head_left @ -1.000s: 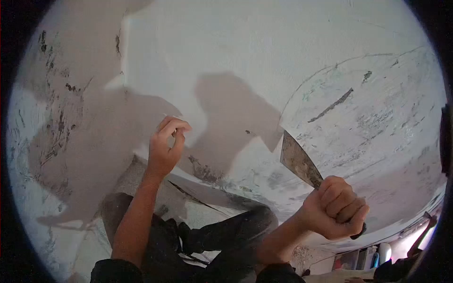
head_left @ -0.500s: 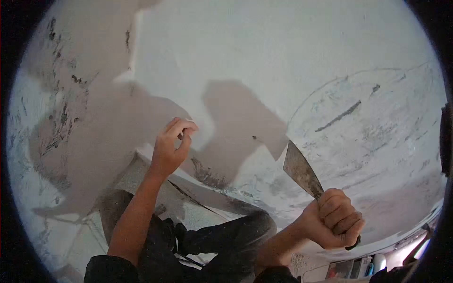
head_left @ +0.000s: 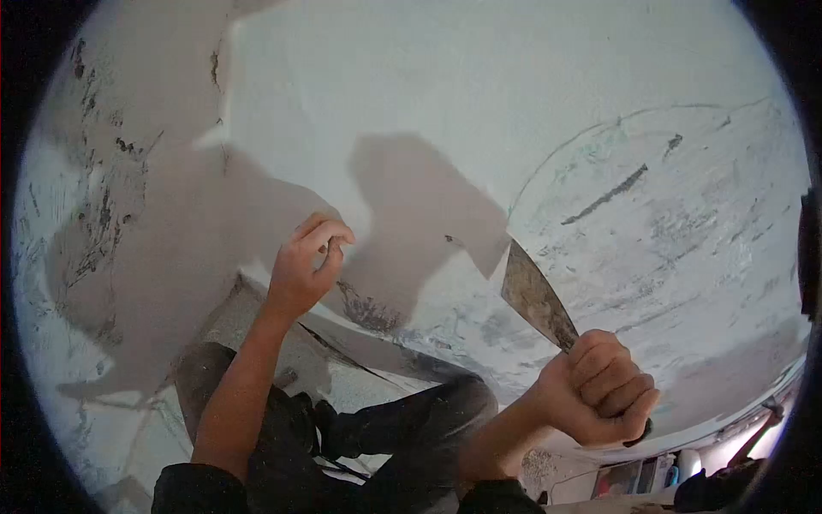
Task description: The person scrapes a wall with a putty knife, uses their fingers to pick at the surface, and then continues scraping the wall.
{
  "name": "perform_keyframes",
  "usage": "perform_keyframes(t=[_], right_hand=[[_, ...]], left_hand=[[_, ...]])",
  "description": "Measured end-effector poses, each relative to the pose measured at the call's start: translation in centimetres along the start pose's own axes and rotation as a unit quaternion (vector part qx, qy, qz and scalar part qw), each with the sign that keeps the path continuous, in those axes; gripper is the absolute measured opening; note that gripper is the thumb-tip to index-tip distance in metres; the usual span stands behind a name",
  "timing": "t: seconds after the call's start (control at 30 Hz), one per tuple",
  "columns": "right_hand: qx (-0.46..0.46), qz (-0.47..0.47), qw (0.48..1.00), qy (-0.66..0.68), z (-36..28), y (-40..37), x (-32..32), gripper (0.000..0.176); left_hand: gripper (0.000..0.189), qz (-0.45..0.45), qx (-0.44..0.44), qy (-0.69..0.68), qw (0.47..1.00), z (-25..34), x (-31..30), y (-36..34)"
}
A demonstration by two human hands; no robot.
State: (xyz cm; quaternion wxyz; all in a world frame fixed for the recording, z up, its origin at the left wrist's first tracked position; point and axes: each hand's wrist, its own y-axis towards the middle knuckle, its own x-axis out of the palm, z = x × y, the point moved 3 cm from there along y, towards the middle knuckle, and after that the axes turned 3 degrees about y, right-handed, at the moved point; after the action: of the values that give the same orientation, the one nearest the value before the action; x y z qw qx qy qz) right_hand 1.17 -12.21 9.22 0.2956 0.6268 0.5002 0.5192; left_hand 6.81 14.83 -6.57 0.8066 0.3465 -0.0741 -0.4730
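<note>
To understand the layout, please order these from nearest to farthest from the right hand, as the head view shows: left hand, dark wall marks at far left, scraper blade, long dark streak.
From the right hand:
1. Scraper blade: just up-left of the fist.
2. Long dark streak: above, on the wall.
3. Left hand: left side.
4. Dark wall marks: far left.

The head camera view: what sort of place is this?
Probably a room under repair: a pale, patchy wall with dark scuffs, a broad metal scraper in the right hand, and dusty dark trousers.
</note>
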Motion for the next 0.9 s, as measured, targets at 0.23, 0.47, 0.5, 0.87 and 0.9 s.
perform_keyframes(t=[0.23,0.47,0.5,0.87,0.9], right_hand=[[-0.134,-0.067,0.986,0.071,-0.6,0.8,-8.0,0.022],[-0.045,-0.087,0.988,0.116,0.7,0.0,0.8,0.037],[-0.005,-0.090,0.991,0.095,1.7,0.0,1.2,0.040],[-0.082,-0.044,0.995,0.026,-0.6,0.1,0.6,0.042],[-0.002,-0.139,0.972,0.191,-1.3,0.7,1.8,0.044]], left_hand=[[0.013,-0.012,0.009,0.003,1.000,-0.2,0.1,0.0],[0.013,-0.030,0.003,0.020,0.999,-0.4,0.2,-0.3],[0.013,-0.030,0.005,0.018,0.999,-0.2,0.4,-0.2],[0.009,0.000,0.024,0.033,0.999,0.1,0.3,-0.2],[0.009,-0.003,0.032,0.041,0.999,0.0,0.3,-0.2]])
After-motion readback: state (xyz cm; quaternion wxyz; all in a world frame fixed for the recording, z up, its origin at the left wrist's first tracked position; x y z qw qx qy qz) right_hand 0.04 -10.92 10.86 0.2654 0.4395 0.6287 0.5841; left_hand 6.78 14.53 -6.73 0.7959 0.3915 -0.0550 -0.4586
